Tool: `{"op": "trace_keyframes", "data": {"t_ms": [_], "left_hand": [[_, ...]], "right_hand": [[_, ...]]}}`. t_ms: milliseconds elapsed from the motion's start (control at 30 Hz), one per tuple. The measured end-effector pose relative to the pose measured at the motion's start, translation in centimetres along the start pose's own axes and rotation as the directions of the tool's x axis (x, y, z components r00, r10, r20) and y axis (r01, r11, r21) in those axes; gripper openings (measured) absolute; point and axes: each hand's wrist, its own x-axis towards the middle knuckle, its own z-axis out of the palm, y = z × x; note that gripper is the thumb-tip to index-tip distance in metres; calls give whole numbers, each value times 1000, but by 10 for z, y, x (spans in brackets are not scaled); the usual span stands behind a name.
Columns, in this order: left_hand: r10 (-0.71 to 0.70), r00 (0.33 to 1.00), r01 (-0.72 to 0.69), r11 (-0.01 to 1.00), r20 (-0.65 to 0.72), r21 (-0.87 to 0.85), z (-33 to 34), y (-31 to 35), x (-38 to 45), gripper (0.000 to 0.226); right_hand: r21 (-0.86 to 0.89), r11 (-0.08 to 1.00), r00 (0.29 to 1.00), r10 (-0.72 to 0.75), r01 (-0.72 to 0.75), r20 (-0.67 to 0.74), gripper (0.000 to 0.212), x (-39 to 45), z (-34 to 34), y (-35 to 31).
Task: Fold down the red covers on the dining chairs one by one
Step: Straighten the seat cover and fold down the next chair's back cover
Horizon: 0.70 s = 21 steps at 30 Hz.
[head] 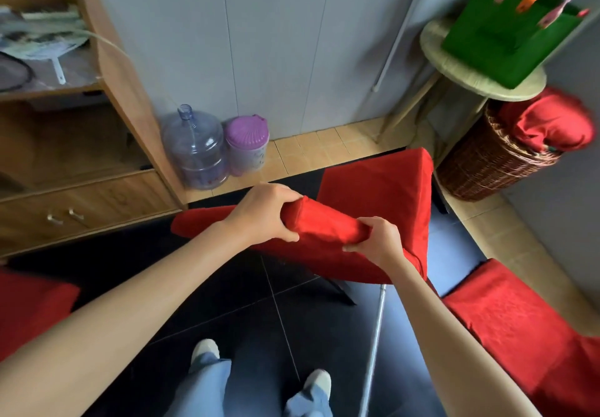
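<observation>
A dining chair in a red cover (376, 186) stands in front of me on the dark floor. Along its near top edge the red cloth is gathered into a thick roll (324, 223). My left hand (266, 213) grips the left end of that roll, fingers curled over it. My right hand (378, 241) grips the right end from below and in front. Another red-covered chair (519, 329) is at the lower right, and a third red cover (29, 303) shows at the left edge.
A wooden shelf unit (107, 69) stands at the left with a water bottle (196, 150) and a purple-lidded tub (247, 144) beside it. At the right are a round stool (461, 72) bearing a green bag (506, 33), and a wicker basket (483, 163) holding red cloth. A white pole (376, 342) leans near my feet.
</observation>
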Motion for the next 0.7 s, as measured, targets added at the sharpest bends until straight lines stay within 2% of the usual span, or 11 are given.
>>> {"op": "trace_keyframes", "data": {"t_ms": [100,233,300,433,567,600,700], "left_hand": [[-29,995,20,995,-94,-95,19,29,-2,71],[-255,907,141,934,-336,-329,55,63,-14,72],[-290,898,164,918,-331,-361,64,73,-12,70],[-268,917,156,922,-295,-353,69,94,-4,67],[-217,927,115,941,-307,-317,81,120,3,67],[-206,928,106,945,-311,-310,84,126,5,67],[-163,931,70,958,-326,-279,92,143,9,67]], "right_hand": [[16,1000,1000,11,-11,-5,76,-7,-19,20],[40,999,1000,22,-22,-14,75,-15,-39,40],[58,998,1000,15,-13,-22,74,-19,-45,47],[79,997,1000,15,-14,-3,77,-25,-59,62],[43,995,996,-93,93,9,91,-33,-71,74],[38,993,993,-115,115,2,90,-34,-74,76],[17,993,993,-116,117,-16,68,-37,-85,88]]}}
